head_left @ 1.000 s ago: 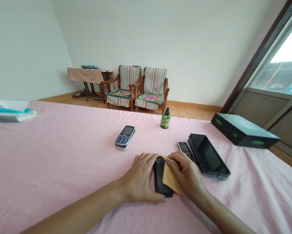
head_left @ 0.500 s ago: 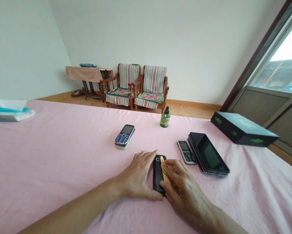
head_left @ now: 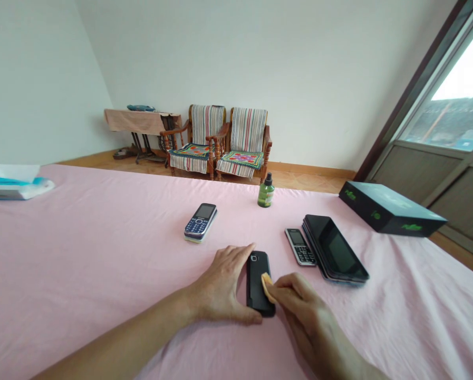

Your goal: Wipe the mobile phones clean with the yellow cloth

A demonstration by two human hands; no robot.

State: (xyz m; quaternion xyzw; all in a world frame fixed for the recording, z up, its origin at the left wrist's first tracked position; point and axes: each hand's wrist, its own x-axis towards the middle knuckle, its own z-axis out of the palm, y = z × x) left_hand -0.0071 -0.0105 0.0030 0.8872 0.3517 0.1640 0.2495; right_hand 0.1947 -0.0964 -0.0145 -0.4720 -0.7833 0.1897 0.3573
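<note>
A black mobile phone [head_left: 256,279] lies back side up on the pink cloth, its camera at the far end. My left hand [head_left: 222,287] grips it along the left side, index finger at the top end and thumb at the bottom. Pinched in my right hand [head_left: 309,309] is a small yellow wiping cloth [head_left: 267,286], which touches the phone's back near its right edge. Right of the hands lies a silver-and-black keypad phone [head_left: 300,247], beside a stack of dark touchscreen devices [head_left: 337,250]. Beyond my left hand, a blue keypad phone [head_left: 200,219] rests on top of another item.
A green spray bottle [head_left: 266,192] stands near the far edge of the pink tablecloth [head_left: 113,227]. At the right is a black box [head_left: 390,207], and at the far left a tissue pack [head_left: 15,184]. Two wooden armchairs [head_left: 247,132] stand beyond the table.
My right hand has drawn the wiping cloth down and right from near the camera end, uncovering more of the phone's back. The left hand keeps its hold. The view has shifted slightly.
</note>
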